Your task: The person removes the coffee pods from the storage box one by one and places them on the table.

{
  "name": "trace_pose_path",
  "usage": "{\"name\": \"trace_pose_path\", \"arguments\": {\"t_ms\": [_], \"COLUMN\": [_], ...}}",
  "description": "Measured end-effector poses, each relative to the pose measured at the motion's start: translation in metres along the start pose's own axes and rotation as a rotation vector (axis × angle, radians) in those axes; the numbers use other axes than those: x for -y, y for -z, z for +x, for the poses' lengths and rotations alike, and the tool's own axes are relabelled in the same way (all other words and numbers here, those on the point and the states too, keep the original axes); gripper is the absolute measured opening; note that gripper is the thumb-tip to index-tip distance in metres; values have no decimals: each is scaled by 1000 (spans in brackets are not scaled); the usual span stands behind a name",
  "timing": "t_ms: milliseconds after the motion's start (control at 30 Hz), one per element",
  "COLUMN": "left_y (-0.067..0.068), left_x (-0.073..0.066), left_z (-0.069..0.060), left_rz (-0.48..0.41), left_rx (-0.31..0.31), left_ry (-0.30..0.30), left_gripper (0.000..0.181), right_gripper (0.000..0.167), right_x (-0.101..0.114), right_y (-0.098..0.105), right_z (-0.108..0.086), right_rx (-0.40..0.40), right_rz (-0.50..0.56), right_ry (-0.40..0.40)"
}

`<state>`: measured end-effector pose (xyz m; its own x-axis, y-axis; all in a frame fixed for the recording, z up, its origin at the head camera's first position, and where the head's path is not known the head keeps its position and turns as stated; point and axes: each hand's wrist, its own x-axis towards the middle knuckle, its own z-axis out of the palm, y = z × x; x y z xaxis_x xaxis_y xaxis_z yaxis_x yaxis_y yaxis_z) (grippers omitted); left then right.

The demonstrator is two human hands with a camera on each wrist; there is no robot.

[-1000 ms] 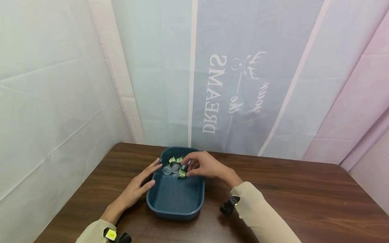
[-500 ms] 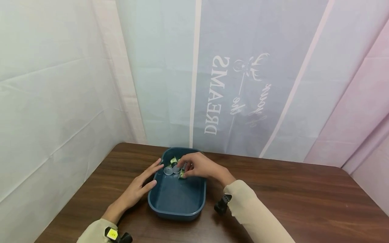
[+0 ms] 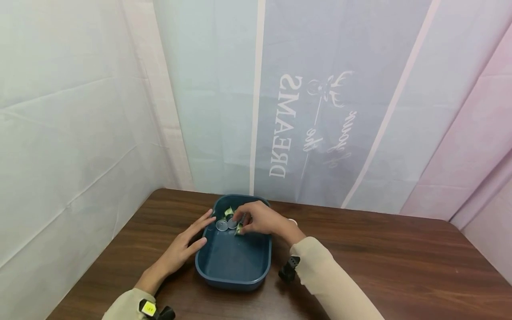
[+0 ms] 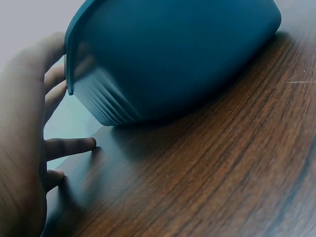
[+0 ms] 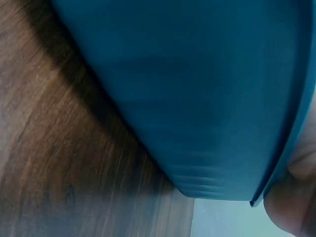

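Observation:
A dark blue plastic basin (image 3: 233, 262) stands on the table. In its far part lie several small round cups with silver tops and green sides, one of them a silver-topped cup (image 3: 222, 225) by the left wall. My right hand (image 3: 259, 217) reaches over the right rim, thumb and curled fingers around a small green-sided cup (image 3: 238, 229), and hides part of the group. My left hand (image 3: 180, 246) lies along the left rim with fingers spread and fairly straight. In the left wrist view, some fingers of the left hand (image 4: 22, 128) touch the basin's rim.
A brown wood-grain table (image 3: 380, 258) extends far to the right. Behind it hangs a printed fabric backdrop (image 3: 320, 133); another pale cloth (image 3: 80, 133) closes off the left side. Part of a small white object (image 3: 293, 221) shows behind the right wrist.
My right hand has moved slightly left and deeper among the cups, its fingers closing in. The left hand stays on the rim. A white edge now shows behind the right wrist.

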<state>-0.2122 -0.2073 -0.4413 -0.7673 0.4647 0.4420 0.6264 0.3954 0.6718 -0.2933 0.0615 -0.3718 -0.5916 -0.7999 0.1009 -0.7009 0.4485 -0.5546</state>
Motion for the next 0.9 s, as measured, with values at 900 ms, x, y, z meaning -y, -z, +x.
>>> {"name": "trace_pose_path", "arguments": {"t_ms": [900], "left_y": [-1], "left_x": [0], "left_z": [0], "left_rz": [23], "left_rx": [-19], "left_ry": [-12], "left_gripper": [52], "right_gripper": [30], "right_x": [6], "right_y": [-5], "right_z": [9], "right_rx": [211], "right_rz": [-42], "right_ry": [58]}}
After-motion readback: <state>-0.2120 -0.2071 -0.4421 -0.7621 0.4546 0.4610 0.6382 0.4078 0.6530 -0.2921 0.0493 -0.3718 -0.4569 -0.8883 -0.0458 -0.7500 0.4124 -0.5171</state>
